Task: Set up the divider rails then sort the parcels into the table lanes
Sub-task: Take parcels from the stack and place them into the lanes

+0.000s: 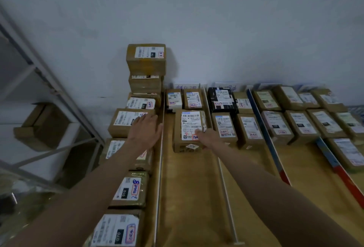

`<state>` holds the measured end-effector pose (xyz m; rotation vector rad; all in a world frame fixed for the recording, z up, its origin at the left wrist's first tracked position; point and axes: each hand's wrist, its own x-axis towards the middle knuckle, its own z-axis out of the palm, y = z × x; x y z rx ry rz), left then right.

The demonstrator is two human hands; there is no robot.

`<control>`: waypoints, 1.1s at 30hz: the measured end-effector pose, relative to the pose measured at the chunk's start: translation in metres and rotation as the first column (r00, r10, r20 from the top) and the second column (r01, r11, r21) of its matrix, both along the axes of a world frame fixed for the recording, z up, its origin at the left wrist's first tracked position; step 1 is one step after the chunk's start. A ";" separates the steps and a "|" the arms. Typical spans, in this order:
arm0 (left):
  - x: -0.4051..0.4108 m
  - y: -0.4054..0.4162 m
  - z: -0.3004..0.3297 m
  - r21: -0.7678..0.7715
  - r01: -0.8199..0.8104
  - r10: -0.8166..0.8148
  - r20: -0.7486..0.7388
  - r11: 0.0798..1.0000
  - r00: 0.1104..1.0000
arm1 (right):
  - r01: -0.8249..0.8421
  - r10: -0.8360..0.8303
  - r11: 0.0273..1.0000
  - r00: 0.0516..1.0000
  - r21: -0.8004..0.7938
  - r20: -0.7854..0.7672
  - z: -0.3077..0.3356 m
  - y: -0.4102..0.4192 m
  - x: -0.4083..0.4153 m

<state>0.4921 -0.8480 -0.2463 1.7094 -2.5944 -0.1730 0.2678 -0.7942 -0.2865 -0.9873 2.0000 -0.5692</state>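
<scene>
- Head view showed us divider rails [226,185] already laid along the counter [189,197], splitting it into lanes.
- Many parcels [301,124] sat sorted at the far ends of the lanes; we judged a stack [145,73] and a row at the left edge were left to sort.
- Left hand [144,128] lay flat, fingers straight, on a left-edge parcel [126,122].
- Right hand [208,138] touched the large parcel [190,128] in the leftmost lane; its grasp we could not tell.

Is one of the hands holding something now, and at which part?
Neither hand grips anything. The left hand lies flat, fingers straight, over a parcel. The right hand touches the near right corner of the big parcel.
</scene>
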 end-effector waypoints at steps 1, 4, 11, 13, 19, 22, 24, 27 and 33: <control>0.002 -0.011 -0.002 0.002 0.003 -0.003 -0.004 1.000 1.000 | -0.005 0.005 1.000 1.000 -0.004 -0.016 -0.004 -0.014 0.003; 0.005 -0.045 -0.010 0.005 -0.001 0.001 -0.014 1.000 1.000 | 0.005 -0.006 1.000 0.998 -0.016 -0.055 -0.020 -0.055 0.013; 0.011 -0.106 -0.032 0.013 -0.047 0.047 -0.043 0.999 0.998 | 0.014 -0.010 0.999 0.994 0.029 -0.112 -0.054 -0.126 0.024; 0.016 -0.118 -0.032 0.022 -0.028 0.028 -0.024 0.999 0.999 | 0.031 -0.025 0.998 0.993 0.046 -0.113 -0.062 -0.136 0.026; 0.028 -0.136 -0.032 0.006 -0.050 0.050 -0.024 0.999 0.998 | 0.066 -0.054 0.994 0.989 0.088 -0.138 -0.080 -0.157 0.031; 0.036 -0.149 -0.042 0.025 -0.027 0.027 -0.012 0.999 1.000 | 0.084 -0.063 0.991 0.980 0.104 -0.188 -0.087 -0.162 0.037; 0.041 -0.155 -0.048 0.036 -0.033 0.034 -0.017 0.999 0.999 | 0.095 -0.068 0.989 0.971 0.112 -0.227 -0.093 -0.165 0.041; 0.046 -0.159 -0.053 0.016 -0.032 0.033 -0.015 0.999 0.999 | 0.097 -0.065 0.988 0.968 0.122 -0.244 -0.098 -0.167 0.045; 0.042 -0.159 -0.037 -0.016 -0.032 0.032 -0.010 0.999 0.999 | -0.016 0.072 0.989 0.922 0.147 -0.381 -0.074 -0.159 0.046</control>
